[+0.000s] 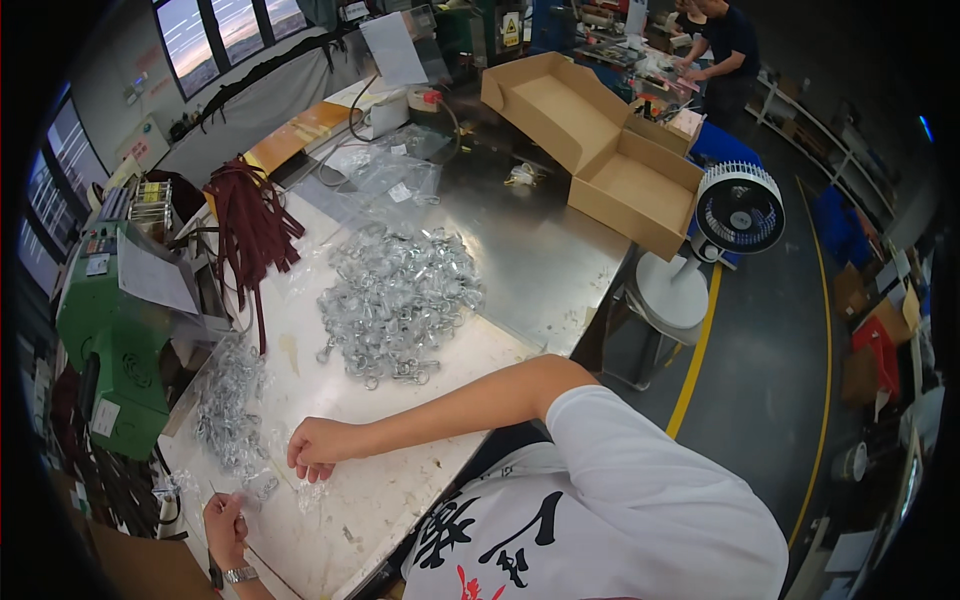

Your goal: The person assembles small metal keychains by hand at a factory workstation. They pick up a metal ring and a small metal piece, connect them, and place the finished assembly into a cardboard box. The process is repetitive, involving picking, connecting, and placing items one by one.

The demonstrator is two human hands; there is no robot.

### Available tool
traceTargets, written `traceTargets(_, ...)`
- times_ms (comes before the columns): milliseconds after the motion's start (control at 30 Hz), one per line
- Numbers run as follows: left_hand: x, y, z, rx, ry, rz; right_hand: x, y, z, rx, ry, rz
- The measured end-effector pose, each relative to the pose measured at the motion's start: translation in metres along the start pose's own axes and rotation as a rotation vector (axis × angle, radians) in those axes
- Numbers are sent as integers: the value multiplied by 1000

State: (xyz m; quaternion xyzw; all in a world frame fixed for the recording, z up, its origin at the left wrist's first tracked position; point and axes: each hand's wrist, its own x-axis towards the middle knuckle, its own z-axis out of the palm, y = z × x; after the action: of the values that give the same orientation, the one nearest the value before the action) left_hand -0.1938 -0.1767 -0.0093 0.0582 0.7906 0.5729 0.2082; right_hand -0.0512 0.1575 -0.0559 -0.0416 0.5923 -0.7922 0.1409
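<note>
At the near left of the white work table, my left hand (224, 525), with a metal-banded watch on its wrist, is closed in a pinch. A thin dark strip (268, 568) seems to run through its fingers and trails toward me over the tabletop. My right hand (325, 447) reaches across from the right, its fingers curled downward over crumpled clear plastic (312, 492). What those fingers grip, if anything, is hidden. Just beyond both hands lies a smaller pile of metal clasps (230, 415). A larger heap of metal clasps in clear wrapping (400, 295) spreads farther up the table.
Dark red straps (250, 225) hang in a bundle at the far left, near a green machine (115, 340). An open cardboard box (635, 185) stands on the far right corner. Beside it is a fan (740, 210) on a white stand. Two people work in the background.
</note>
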Motion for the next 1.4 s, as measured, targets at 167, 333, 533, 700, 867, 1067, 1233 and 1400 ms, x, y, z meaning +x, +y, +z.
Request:
traceTargets(167,-26,23,14,-91,166,276,3,-9,5,36,60,17)
traceTargets(333,-70,46,108,-98,2,272,4,-23,20,-32,-61,-103)
traceTargets(533,-93,45,171,7,171,383,-28,-29,12,-79,-107,-20)
traceTargets(700,-91,39,191,-15,109,393,-42,-20,9,-37,-79,0)
traceTargets(867,-96,56,175,-252,120,350,-54,-19,-9,-81,-34,12)
traceTargets(1067,-106,60,199,208,-28,372,-72,-37,2,-268,-46,-7)
traceTargets(1233,-94,27,196,116,89,377,-76,-39,-4,-214,14,-11)
traceTargets(1400,-109,47,208,-179,7,208,-80,-42,-7,-189,54,-74)
